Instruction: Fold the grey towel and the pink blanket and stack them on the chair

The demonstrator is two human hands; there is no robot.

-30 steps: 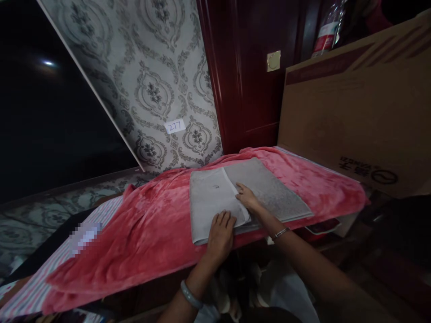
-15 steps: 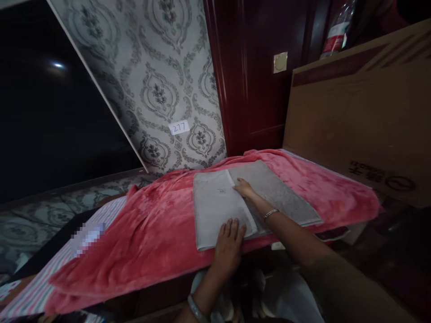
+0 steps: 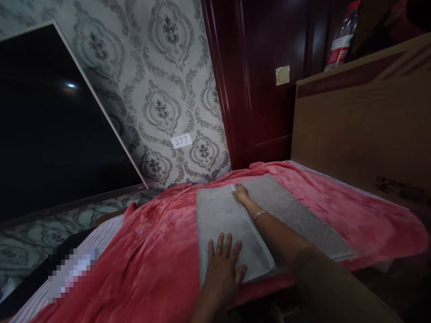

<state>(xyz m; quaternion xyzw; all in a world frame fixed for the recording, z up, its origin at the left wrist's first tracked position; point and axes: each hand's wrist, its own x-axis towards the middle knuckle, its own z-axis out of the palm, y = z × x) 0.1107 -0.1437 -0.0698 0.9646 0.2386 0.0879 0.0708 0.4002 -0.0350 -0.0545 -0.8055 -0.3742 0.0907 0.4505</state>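
Flat grey fabric-like sheet (image 3: 269, 202) w/ folded-over panel (image 3: 237, 222) lies on pink-red plush blanket (image 3: 161, 233); prob. light, semi-stiff, best held by panel's free edge. L hand (image 3: 222, 269) flat, fingers spread; R hand (image 3: 241, 194) at edge's far end, can't tell if pinching.

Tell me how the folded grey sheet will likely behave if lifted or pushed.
The folded grey sheet probably holds fairly flat, since its edges run straight. It looks light for its size, being thin. Pushed, it may drag the soft, rumpled pink blanket beneath.
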